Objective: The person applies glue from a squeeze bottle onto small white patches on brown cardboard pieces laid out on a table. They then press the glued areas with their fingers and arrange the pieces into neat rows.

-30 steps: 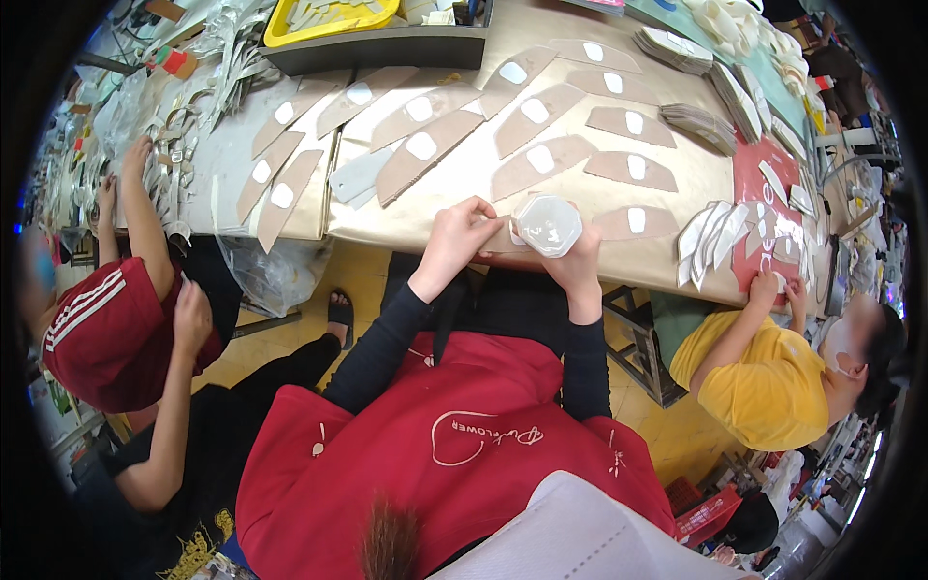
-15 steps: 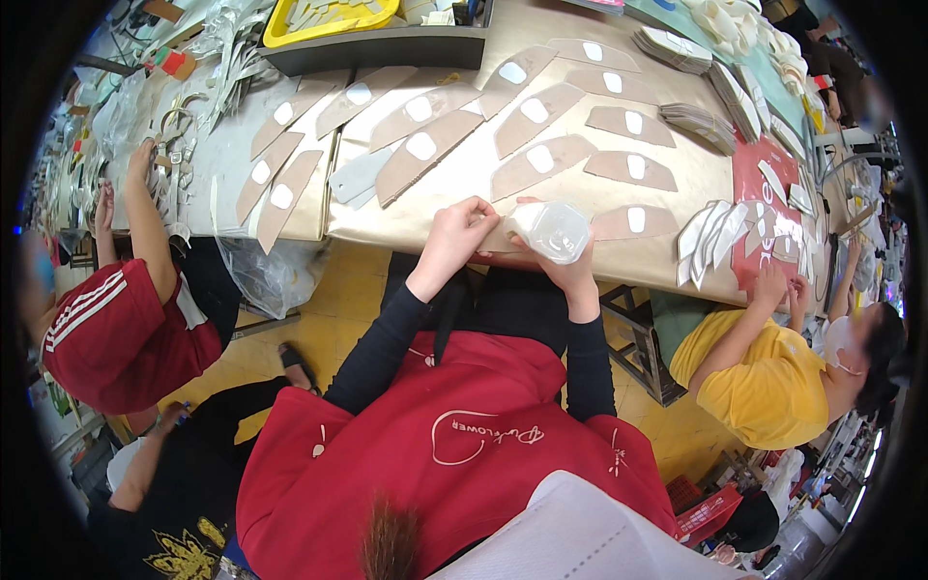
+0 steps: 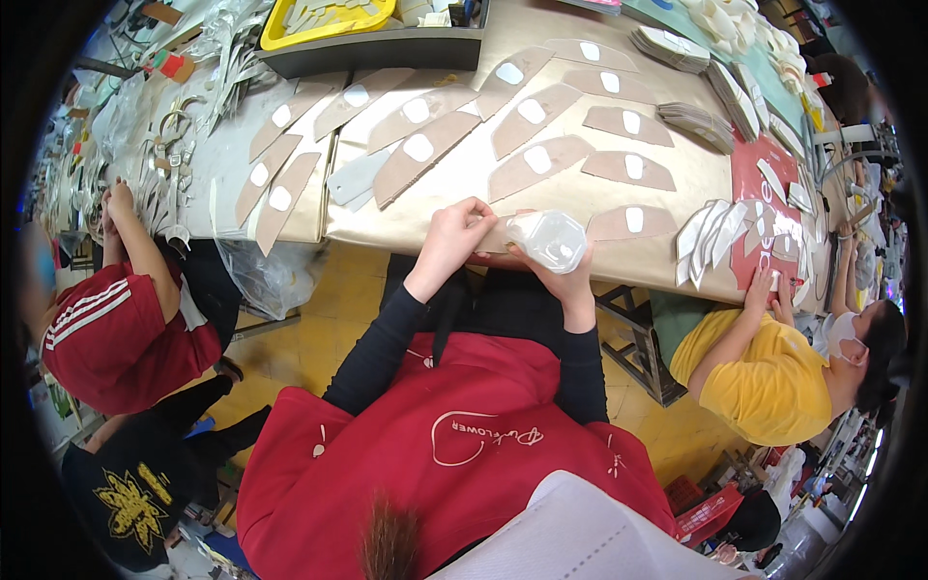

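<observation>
Near the table's front edge, my left hand (image 3: 451,246) pinches the edge of a flat beige piece (image 3: 496,237), its fingertips pressed together. My right hand (image 3: 570,283) is closed around a translucent plastic bottle (image 3: 555,242), tipped so that its rounded base faces up and its narrower end points at the piece. What touches the piece under the bottle is hidden. Just right of the bottle lies a beige panel (image 3: 619,225) with a white patch. Beyond both hands, several similar panels (image 3: 534,166) are spread in rows, each with a white patch.
A black tray (image 3: 377,53) with a yellow basket (image 3: 280,39) stands at the back. Stacked panels (image 3: 698,126) and white curved pieces (image 3: 710,237) lie at right, by a red sheet (image 3: 759,179). Co-workers sit in a red shirt (image 3: 135,338) at left and a yellow shirt (image 3: 768,382) at right.
The bottle has tipped slightly further and shifted a little, its narrow end nearer the beige piece. My left hand stays in place. The person behind at left has moved.
</observation>
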A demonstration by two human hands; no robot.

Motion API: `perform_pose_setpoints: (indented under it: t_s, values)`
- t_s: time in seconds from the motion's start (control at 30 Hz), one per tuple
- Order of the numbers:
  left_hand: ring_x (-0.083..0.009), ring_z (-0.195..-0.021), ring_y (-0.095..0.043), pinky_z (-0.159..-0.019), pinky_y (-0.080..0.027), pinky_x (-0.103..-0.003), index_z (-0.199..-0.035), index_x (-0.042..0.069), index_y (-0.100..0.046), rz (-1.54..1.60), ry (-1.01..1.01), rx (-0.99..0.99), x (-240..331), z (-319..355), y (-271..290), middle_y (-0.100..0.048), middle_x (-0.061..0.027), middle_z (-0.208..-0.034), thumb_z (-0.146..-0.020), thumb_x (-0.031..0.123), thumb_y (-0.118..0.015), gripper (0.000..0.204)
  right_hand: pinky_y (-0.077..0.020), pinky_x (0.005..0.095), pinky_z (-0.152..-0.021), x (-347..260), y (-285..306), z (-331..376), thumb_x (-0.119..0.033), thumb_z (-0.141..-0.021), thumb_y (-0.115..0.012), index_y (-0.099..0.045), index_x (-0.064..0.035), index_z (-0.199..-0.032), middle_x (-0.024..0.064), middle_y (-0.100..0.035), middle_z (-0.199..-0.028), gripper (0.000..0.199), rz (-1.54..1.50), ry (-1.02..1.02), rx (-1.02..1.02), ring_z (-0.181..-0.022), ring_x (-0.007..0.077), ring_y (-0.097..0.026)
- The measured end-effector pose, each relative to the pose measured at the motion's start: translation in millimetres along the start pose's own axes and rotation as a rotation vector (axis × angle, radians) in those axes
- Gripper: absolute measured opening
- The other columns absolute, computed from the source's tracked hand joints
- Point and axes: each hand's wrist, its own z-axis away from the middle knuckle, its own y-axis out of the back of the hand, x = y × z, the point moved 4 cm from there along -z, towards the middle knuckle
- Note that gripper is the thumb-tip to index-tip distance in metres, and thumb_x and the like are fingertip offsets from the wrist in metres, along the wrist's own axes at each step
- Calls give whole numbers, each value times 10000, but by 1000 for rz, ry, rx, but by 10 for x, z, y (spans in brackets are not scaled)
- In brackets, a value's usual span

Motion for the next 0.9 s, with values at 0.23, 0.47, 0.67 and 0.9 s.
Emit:
perform_pose_setpoints:
  t_s: [0.23, 0.47, 0.67, 0.9]
  values:
    - [-115, -553, -653, -502, -524, -263, -966, -21, -653, 16, 5, 3, -30, 16, 6, -678, -81, -666, -939, 161, -652, 184, -547, 365, -861, 161, 118, -8, -86, -753, -846, -663, 5, -1105, 121, -724, -1110, 407, -76, -116, 169, -994, 249, -711]
    - [-109, -611, -660, -525, -567, -276, -968, -30, -651, 15, 21, -13, 22, 34, 6, -684, -98, -703, -937, 155, -651, 188, -520, 428, -955, 437, 470, 367, -330, -893, -735, -439, -13, -1393, 203, -664, -1189, 662, -699, -271, 649, -1095, 332, -658]
    - [-103, -747, -671, -698, -538, -264, -1072, -10, -701, -257, -255, -9, 132, 164, 102, -714, -65, -793, -920, 97, -676, 187, -515, 419, -962, 687, 433, 610, -588, -946, -572, -436, -61, -1408, 213, -633, -1229, 715, -1037, -501, 829, -1114, 309, -636]
    - [-119, -833, -683, -770, -526, -267, -1062, -3, -731, -165, -410, 367, -3, 637, 950, -751, -96, -938, -921, 42, -660, 164, -516, 435, -945, 788, 388, 626, -601, -919, -594, -436, -42, -1398, 226, -647, -1180, 753, -1013, -494, 667, -1079, 330, -644]
